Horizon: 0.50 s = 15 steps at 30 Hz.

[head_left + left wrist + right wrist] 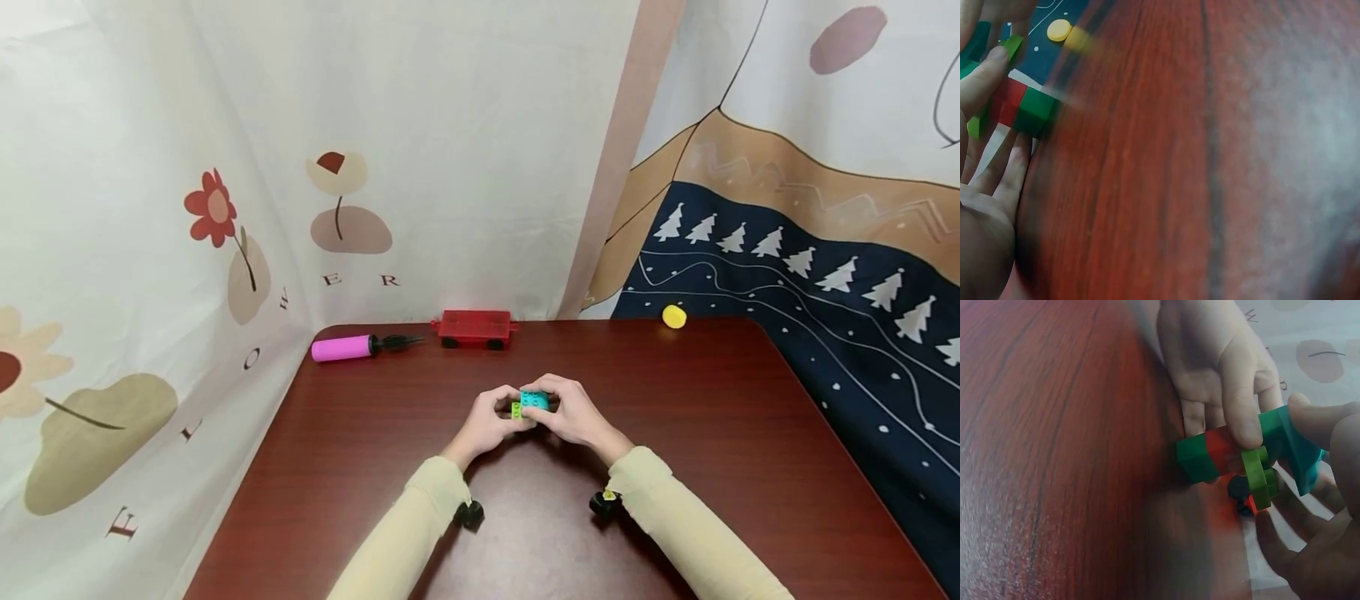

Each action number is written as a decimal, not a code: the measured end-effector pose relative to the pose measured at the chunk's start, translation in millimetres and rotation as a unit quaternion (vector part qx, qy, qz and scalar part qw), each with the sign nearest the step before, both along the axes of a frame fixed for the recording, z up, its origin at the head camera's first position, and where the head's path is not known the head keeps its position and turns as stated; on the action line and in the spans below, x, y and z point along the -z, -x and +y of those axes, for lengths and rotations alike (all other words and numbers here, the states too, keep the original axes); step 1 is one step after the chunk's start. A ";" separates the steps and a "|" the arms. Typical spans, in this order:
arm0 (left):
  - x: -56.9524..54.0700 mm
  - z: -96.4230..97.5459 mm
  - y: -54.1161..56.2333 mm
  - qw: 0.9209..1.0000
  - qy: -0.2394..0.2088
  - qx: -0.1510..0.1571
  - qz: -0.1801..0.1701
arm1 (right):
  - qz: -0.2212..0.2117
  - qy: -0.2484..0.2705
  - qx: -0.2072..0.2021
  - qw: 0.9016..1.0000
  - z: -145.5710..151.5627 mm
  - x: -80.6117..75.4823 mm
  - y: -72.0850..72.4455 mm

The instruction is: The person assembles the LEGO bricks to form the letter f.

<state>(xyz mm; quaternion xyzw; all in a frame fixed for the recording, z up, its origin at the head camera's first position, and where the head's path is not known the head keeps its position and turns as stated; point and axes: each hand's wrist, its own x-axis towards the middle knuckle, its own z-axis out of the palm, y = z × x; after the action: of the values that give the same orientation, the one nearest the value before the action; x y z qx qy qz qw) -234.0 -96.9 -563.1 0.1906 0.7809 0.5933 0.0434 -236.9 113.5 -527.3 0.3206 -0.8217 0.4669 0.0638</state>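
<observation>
Both hands meet over the middle of the table around a small assembly of toy building blocks. In the head view, my left hand [491, 421] pinches its left side, by a lime-green block [516, 410]. My right hand [573, 412] grips the teal block [534, 401] at the other side. The right wrist view shows a dark green block [1197, 460] and a red block [1222, 450] in line with the teal block [1304, 456], the lime-green block [1257, 479] sticking out sideways. The left thumb lies against the assembly near the red block; the right thumb presses the teal one.
A red toy wagon [476, 327] with dark wheels stands at the table's back edge. Left of it lies a pink hand pump [345, 348] with a black nozzle. A yellow round object [674, 317] sits at the back right. Printed cloth hangs behind the table [360, 467].
</observation>
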 end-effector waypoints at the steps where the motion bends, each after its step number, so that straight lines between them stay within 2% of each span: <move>1: 0.1 0.2 -0.2 1.000 -0.001 0.000 0.002 | -0.006 0.000 0.003 1.000 0.4 0.0 0.1; 6: -0.6 1.3 0.1 1.000 -0.006 -0.004 0.006 | -0.031 0.006 0.014 0.999 0.3 -0.3 0.8; 13: -1.7 2.1 0.4 1.000 0.001 -0.006 -0.005 | -0.032 0.006 0.026 0.999 -3.2 2.7 -2.2; 15: -5.0 2.0 -1.8 1.000 0.003 0.000 0.000 | -0.032 0.008 0.029 0.999 -4.2 3.6 -4.2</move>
<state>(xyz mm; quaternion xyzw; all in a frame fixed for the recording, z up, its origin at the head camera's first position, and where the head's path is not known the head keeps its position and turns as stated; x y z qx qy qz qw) -232.3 -94.9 -558.1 0.1909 0.7823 0.5913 0.0436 -232.7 109.4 -530.9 0.2809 -0.8283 0.4819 0.0533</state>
